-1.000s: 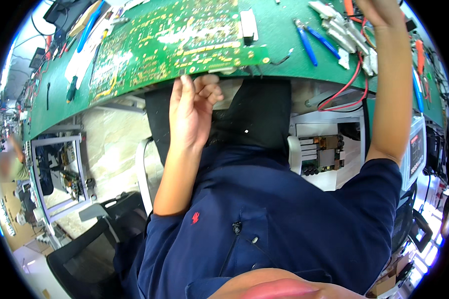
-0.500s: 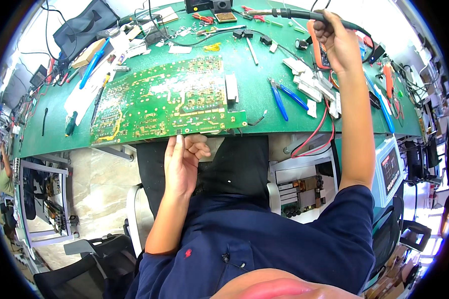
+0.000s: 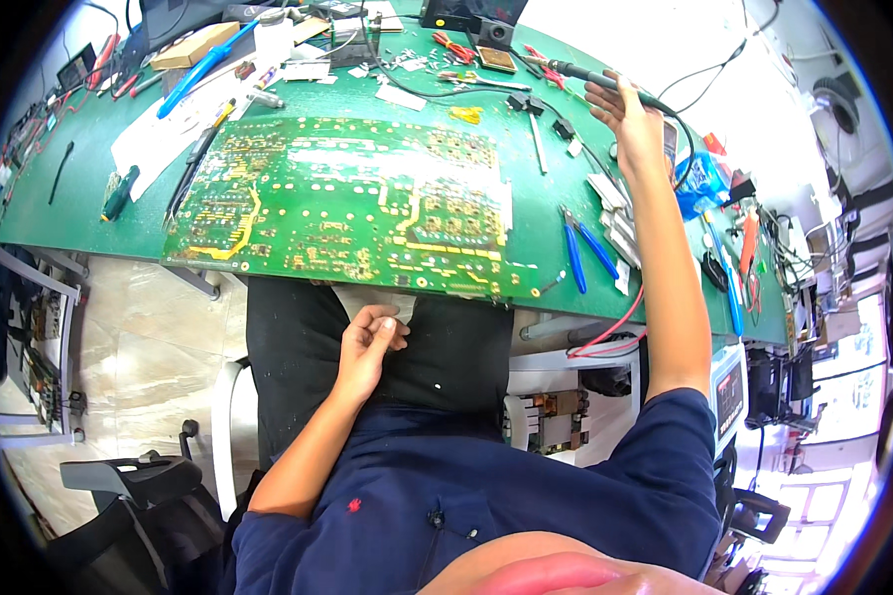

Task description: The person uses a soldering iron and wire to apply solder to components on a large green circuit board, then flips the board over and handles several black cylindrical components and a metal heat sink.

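A soldering iron (image 3: pixel 587 74) with a black handle and trailing cord is in my right hand (image 3: pixel 630 119), raised over the far right of the bench. Its tip points left, toward a brownish cleaning pad (image 3: pixel 496 60); I cannot tell whether they touch. My left hand (image 3: pixel 372 347) hovers above my lap, fingers curled in and thumb against them, with nothing visible inside. It is apart from the large green circuit board (image 3: pixel 337 203), which lies at the bench's near edge with many gold pads facing up.
Blue-handled cutters (image 3: pixel 585 248) lie right of the board, beside white blocks (image 3: pixel 620 233). A green-handled screwdriver (image 3: pixel 119 193) and a blue tool (image 3: pixel 203 69) are at left. Red leads (image 3: pixel 610 344) hang over the front edge. A blue packet (image 3: pixel 702 185) sits beyond my right forearm.
My left hand has dropped from the board's front edge toward my lap. My right hand still holds the soldering iron, with its fingers straighter. The whole view has shifted.
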A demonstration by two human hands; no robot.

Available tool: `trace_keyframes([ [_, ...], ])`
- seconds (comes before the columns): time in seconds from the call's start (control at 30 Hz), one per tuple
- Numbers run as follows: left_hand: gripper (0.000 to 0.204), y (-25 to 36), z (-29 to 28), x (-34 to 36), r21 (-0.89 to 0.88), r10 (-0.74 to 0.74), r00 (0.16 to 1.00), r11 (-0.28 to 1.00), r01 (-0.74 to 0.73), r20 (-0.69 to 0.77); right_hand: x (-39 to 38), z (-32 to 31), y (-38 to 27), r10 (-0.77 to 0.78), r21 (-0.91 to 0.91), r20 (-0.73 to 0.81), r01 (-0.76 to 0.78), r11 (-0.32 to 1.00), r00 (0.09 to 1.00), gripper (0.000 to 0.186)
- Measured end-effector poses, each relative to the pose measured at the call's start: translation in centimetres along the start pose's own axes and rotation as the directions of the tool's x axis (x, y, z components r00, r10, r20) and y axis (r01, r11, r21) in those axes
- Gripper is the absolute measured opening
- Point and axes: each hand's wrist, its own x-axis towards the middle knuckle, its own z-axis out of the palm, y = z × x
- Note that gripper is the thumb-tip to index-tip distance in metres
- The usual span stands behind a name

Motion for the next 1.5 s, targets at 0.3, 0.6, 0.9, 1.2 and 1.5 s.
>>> trace_keyframes([
  [0.3,0.021,-4.4,-4.8,1.8,-0.137,-0.06,0.986,0.99,0.038,-0.156,11.0,6.0,5.7,0.026,0.007,-0.061,-0.026,1.0,0.998,0.039],
  [0.6,0.028,-5.3,-5.7,2.0,-0.066,-0.036,0.93,0.998,0.013,-0.367,15.4,8.6,9.8,0.002,-0.109,-0.003,-0.002,0.994,1.0,0.039],
  [0.9,0.035,-7.3,-7.2,1.9,0.126,-0.055,0.952,0.987,0.097,-0.302,18.4,11.0,12.9,-0.105,-0.258,-0.021,0.096,0.961,0.994,0.029],
  [1.2,0.027,-4.0,-5.1,2.1,-0.018,-0.039,0.951,0.999,0.035,-0.307,14.2,11.3,10.8,0.358,0.01,0.085,-0.36,0.933,0.93,0.049],
  [1.5,0.015,-4.3,-4.8,1.6,0.158,-0.119,0.989,0.979,0.131,-0.083,5.3,8.7,5.6,0.323,-0.026,0.435,-0.347,0.937,0.84,0.046],
])
